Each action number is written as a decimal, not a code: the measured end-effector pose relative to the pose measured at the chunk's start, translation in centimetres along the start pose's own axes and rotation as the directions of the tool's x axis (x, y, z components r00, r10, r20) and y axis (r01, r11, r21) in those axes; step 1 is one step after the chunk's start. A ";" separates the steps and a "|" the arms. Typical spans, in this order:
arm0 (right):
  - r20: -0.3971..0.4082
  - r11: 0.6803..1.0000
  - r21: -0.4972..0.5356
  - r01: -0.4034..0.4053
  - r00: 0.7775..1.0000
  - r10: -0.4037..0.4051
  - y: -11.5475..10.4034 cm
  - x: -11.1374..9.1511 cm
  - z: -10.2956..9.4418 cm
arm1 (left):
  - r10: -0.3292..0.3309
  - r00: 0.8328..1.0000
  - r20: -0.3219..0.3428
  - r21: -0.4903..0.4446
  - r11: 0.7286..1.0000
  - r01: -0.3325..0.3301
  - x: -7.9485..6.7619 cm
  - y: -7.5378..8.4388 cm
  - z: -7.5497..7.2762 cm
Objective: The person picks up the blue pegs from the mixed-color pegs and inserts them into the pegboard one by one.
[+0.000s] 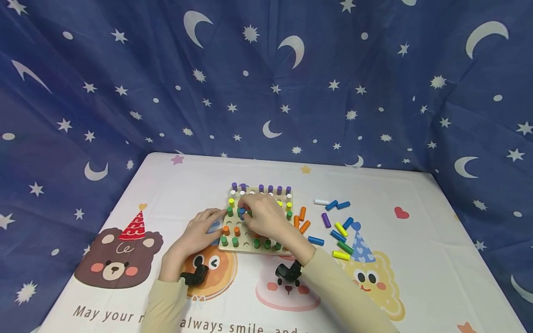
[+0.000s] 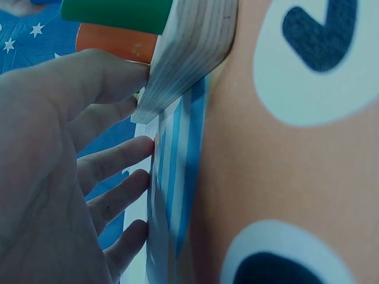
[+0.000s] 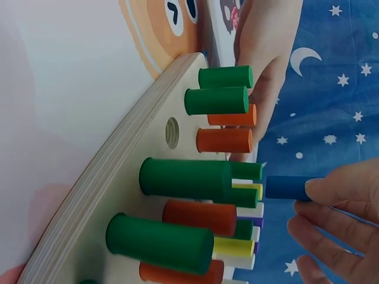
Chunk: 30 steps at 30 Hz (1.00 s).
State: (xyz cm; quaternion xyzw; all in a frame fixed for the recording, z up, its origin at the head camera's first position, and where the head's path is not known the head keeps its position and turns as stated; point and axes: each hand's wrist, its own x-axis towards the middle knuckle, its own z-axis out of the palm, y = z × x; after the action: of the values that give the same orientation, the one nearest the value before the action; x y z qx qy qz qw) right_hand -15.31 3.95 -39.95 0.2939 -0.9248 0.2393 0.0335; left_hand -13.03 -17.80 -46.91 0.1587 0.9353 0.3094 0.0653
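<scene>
A wooden pegboard (image 1: 250,251) lies on the table, with rows of purple, white, yellow, green and orange pegs upright in its holes. My right hand (image 1: 263,215) is over the board and pinches a blue peg (image 3: 286,187) between thumb and fingers. In the right wrist view that peg is apart from the nearer green pegs (image 3: 186,177). At the board's left side, my left hand (image 1: 200,235) rests with fingers extended. Its thumb (image 2: 121,74) touches the board's edge near an orange peg (image 2: 115,42) and a green peg (image 2: 118,15).
Right of the board lie loose pegs: a white one (image 1: 321,202), a purple one (image 1: 326,220), a green one (image 1: 345,247), and several blue, yellow and orange ones. The cloth has printed cartoon animals. A dark blue starry curtain (image 1: 266,92) hangs behind the table.
</scene>
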 end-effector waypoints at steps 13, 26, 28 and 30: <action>0.023 0.999 0.000 0.048 0.999 -0.048 -0.3 1.0 1.5 | -0.004 1.000 0.004 -0.002 1.000 0.004 0.0 0.1 -0.1; 0.067 0.999 0.002 0.053 0.996 -0.053 -0.1 1.6 3.3 | -0.006 1.000 0.005 -0.001 1.000 0.006 -0.1 0.2 -0.1; 0.066 0.999 0.010 0.050 0.997 -0.050 0.0 1.6 3.6 | -0.006 1.000 0.005 -0.003 1.000 0.006 -0.1 0.2 -0.1; 0.062 0.999 0.020 0.048 0.997 -0.049 0.1 1.7 3.9 | -0.004 1.000 0.004 -0.003 1.000 0.004 -0.2 0.2 -0.1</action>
State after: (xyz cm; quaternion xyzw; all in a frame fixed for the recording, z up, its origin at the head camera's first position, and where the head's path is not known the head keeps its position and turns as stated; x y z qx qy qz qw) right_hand -16.43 1.36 -43.06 0.3239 -0.9157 0.2378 0.0077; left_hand -12.86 -17.77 -46.65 0.1571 0.9350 0.3105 0.0681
